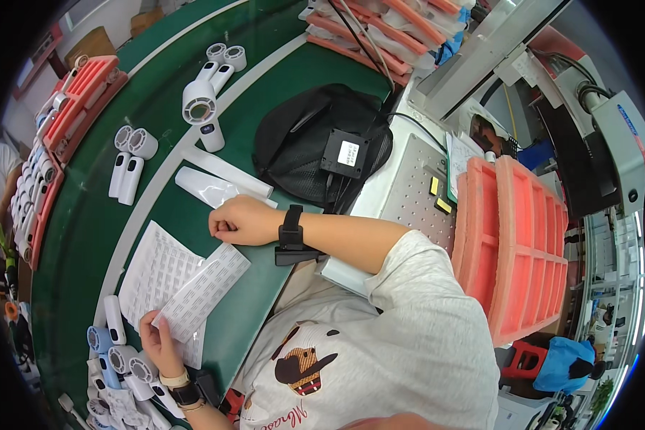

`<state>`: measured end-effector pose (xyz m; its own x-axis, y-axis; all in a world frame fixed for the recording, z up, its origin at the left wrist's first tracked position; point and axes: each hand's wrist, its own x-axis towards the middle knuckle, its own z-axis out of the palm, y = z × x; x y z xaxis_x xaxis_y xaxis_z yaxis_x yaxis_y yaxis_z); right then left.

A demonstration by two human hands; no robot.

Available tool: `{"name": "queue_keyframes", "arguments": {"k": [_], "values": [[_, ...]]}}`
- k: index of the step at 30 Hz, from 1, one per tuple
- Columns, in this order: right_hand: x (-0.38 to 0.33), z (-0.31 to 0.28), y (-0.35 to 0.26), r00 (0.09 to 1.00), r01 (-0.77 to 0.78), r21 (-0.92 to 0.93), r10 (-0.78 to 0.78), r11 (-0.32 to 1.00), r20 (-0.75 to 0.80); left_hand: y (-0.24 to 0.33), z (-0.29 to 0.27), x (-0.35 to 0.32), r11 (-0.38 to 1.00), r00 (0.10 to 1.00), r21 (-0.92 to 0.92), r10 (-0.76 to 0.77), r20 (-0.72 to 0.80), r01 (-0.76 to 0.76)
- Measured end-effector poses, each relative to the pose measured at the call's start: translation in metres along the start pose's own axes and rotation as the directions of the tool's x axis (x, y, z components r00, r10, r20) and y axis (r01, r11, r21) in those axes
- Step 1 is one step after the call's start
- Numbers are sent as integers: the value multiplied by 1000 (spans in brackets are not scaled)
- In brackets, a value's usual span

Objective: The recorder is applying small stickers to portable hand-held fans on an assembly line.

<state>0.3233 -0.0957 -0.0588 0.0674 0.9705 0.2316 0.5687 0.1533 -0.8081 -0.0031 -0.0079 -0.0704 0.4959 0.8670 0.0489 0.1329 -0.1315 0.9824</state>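
My left hand point(163, 350) pinches the lower end of a sheet of small printed labels point(202, 292), thumb on top. Under that strip lies a larger label sheet point(150, 269) on the green work surface. My right hand point(245, 219) is curled closed by the strip's upper end; whatever its fingertips grip is hidden. Beyond it rest a glossy clear-white film sheet point(204, 188) and a rolled white sheet point(229, 172). Several white and blue handheld fans point(125, 358) crowd beside my left hand.
More handheld fans point(201, 107) stand on the green table point(265, 86). A black mesh bag point(301, 136) bears a small black box point(344, 153). Pink foam trays point(527, 251) stand at right, others with fans point(39, 179) at far left. A perforated metal plate point(416, 183) lies beyond my right arm.
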Motion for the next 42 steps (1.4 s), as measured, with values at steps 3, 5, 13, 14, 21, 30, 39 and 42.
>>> {"name": "queue_keyframes", "arguments": {"k": [3,5,13,14,21,30,39,42], "values": [[2,0,4,999,48,-47,-48,998,8,7,0,-3,995,999,96,9,-31,-6],[2,0,7,991,137,-164,-136,977,19,9,1,-2,986,999,167,-22,-44,29],[3,-7,7,990,138,14,-138,990,7,18,10,1,958,989,246,-137,-55,146],[6,-6,2,989,148,25,-149,989,14,19,6,-1,939,983,288,-178,-53,186],[6,-11,-16,986,165,-21,-165,986,-18,61,7,-30,707,969,704,216,-120,-70],[-6,-4,-14,996,-7,1,7,1000,-84,61,-30,-107,385,890,891,279,-360,240],[-2,-1,-12,991,-117,133,124,984,-46,35,-26,-105,489,874,776,55,-482,398],[-3,-3,-13,991,-121,120,126,985,-34,50,-24,-96,447,962,866,39,-270,225]]}}
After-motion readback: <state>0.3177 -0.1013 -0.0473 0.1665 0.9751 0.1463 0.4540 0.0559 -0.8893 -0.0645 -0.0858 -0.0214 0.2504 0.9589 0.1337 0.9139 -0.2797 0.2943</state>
